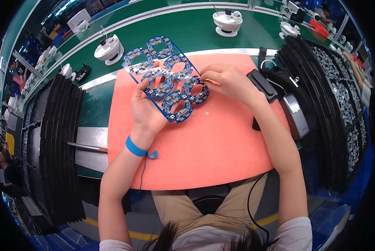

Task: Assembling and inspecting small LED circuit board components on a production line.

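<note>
Gripping blue circuit panel in left hand — pinching its right edge with right hand. Probably working at that edge — calling next for steady support.

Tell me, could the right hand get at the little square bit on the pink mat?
Probably yes: the bit lies uncovered on the mat near the right hand, with nothing visible in between, though that hand would have to leave the board.

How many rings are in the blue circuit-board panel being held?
6: far-left ring, far-right ring, middle-left ring, middle-right ring, near-left ring and near-right ring. All are in the panel held by the left hand; none appears hidden.
</note>
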The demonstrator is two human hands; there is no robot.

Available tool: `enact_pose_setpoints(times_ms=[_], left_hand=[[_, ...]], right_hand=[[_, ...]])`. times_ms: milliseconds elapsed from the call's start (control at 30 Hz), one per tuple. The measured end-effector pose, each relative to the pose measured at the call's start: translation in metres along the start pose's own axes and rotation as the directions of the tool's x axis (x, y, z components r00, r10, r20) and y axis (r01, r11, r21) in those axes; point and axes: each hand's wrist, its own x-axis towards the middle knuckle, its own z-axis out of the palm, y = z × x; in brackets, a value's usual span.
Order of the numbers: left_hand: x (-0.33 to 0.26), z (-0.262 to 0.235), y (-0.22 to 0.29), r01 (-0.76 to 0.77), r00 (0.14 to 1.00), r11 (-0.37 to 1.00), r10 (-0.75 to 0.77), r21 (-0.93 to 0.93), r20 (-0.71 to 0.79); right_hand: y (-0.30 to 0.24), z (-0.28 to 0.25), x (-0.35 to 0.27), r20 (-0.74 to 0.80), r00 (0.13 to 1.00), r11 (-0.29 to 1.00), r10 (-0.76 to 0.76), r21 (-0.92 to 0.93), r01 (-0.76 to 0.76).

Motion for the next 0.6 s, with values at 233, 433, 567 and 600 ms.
enact_pose_setpoints(times_ms=[233,433,567,600], left_hand=[[0.002,-0.001,0.0,0.008,1.0,1.0,-0.009,0.024,0.028],[-0.001,-0.003,0.002,0.017,0.998,0.999,-0.019,0.032,0.064],[0.0,0.0,0.002,0.01,1.0,0.999,-0.011,0.04,0.028],[0.0,-0.001,0.002,0.011,1.0,0.999,-0.012,0.038,0.027]], right_hand=[[-0.008,-0.006,0.002,0.098,0.99,0.99,0.1,0.086,-0.109],[-0.012,0.005,0.005,-0.127,0.983,0.991,-0.132,-0.043,0.128],[-0.011,0.015,0.005,-0.195,0.966,0.98,-0.172,-0.131,0.148],[-0.011,0.016,0.004,-0.193,0.966,0.98,-0.171,-0.13,0.148]])
